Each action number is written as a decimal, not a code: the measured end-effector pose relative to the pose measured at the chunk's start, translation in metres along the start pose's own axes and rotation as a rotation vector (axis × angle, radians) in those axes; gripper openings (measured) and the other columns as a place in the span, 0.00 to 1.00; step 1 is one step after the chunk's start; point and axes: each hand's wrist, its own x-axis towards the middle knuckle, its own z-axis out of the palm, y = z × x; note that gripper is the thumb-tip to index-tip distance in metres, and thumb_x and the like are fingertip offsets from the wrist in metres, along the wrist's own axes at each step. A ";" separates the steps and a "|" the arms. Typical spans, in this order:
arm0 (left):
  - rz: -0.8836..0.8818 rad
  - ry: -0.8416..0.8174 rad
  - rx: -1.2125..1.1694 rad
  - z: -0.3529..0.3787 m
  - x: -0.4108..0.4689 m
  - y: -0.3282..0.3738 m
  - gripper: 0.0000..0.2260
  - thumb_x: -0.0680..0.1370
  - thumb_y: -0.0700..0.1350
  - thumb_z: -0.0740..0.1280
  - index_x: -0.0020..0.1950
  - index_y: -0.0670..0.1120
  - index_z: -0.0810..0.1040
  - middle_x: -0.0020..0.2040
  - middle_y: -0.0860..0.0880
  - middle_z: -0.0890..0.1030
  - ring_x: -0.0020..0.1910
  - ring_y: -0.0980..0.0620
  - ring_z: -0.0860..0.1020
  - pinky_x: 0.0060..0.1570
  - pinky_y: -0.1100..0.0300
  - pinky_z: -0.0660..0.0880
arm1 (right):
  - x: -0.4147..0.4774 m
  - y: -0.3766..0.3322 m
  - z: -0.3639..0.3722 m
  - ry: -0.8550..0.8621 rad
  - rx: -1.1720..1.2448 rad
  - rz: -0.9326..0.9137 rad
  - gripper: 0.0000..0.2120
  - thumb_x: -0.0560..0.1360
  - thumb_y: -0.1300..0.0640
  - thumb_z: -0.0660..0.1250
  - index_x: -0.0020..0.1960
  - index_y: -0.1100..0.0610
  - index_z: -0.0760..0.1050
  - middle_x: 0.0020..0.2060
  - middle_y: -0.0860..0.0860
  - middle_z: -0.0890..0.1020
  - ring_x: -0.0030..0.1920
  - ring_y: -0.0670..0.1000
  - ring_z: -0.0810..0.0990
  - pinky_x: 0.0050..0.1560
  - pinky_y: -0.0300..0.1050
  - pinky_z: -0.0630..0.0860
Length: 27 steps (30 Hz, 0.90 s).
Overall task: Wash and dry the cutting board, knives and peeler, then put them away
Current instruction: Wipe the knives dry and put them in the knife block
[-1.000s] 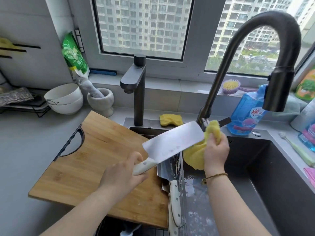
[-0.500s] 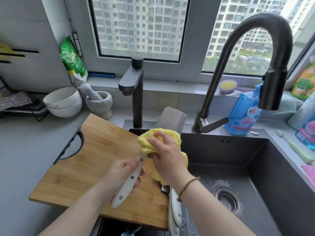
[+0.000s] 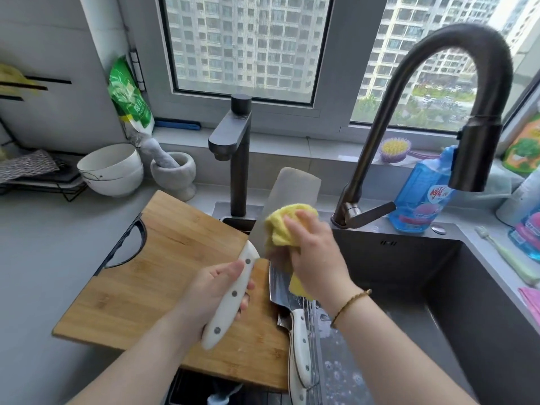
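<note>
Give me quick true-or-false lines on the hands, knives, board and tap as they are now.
1. The left hand grips the white-handled steel cleaver by its handle. True.
2. The right hand holds a yellow cloth against the cleaver's blade. True.
3. Water runs from the tall dark gooseneck faucet. False: no stream shows.
4. The rectangular wooden cutting board stands upright in the dark sink. False: it lies flat, mostly on the grey counter.
5. A second white-handled knife lies at the board's right edge. True.

layout: cutting board [image 3: 163,273] left, sink [image 3: 409,258] right.
We see the board overlapping the sink's left rim, a knife [image 3: 299,346] at its right edge, bowls [image 3: 112,171] behind it.
</note>
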 end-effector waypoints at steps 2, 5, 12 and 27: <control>0.005 0.035 -0.010 0.000 0.002 0.002 0.18 0.67 0.53 0.64 0.44 0.38 0.77 0.33 0.46 0.77 0.22 0.53 0.73 0.19 0.65 0.70 | -0.015 -0.013 0.010 -0.028 -0.063 -0.117 0.25 0.72 0.68 0.61 0.67 0.55 0.69 0.68 0.55 0.68 0.62 0.62 0.70 0.61 0.54 0.72; 0.009 0.074 -0.029 -0.005 0.003 0.003 0.19 0.67 0.53 0.64 0.46 0.38 0.77 0.34 0.45 0.77 0.22 0.54 0.72 0.19 0.65 0.70 | -0.033 -0.012 0.021 -0.032 -0.013 -0.200 0.24 0.58 0.67 0.65 0.53 0.57 0.79 0.52 0.57 0.81 0.39 0.57 0.80 0.32 0.47 0.81; 0.043 0.022 -0.012 0.000 -0.001 0.004 0.17 0.68 0.52 0.63 0.43 0.38 0.76 0.33 0.46 0.77 0.22 0.54 0.73 0.20 0.65 0.70 | 0.003 -0.006 0.006 0.126 0.074 -0.019 0.23 0.69 0.72 0.58 0.63 0.61 0.74 0.64 0.61 0.71 0.59 0.66 0.71 0.60 0.57 0.70; 0.067 0.169 0.146 -0.010 0.015 0.006 0.17 0.78 0.52 0.60 0.42 0.39 0.74 0.30 0.44 0.71 0.24 0.53 0.70 0.22 0.67 0.67 | -0.052 -0.030 0.038 0.154 -0.004 -0.559 0.20 0.64 0.63 0.54 0.53 0.51 0.70 0.48 0.48 0.81 0.40 0.50 0.68 0.39 0.40 0.77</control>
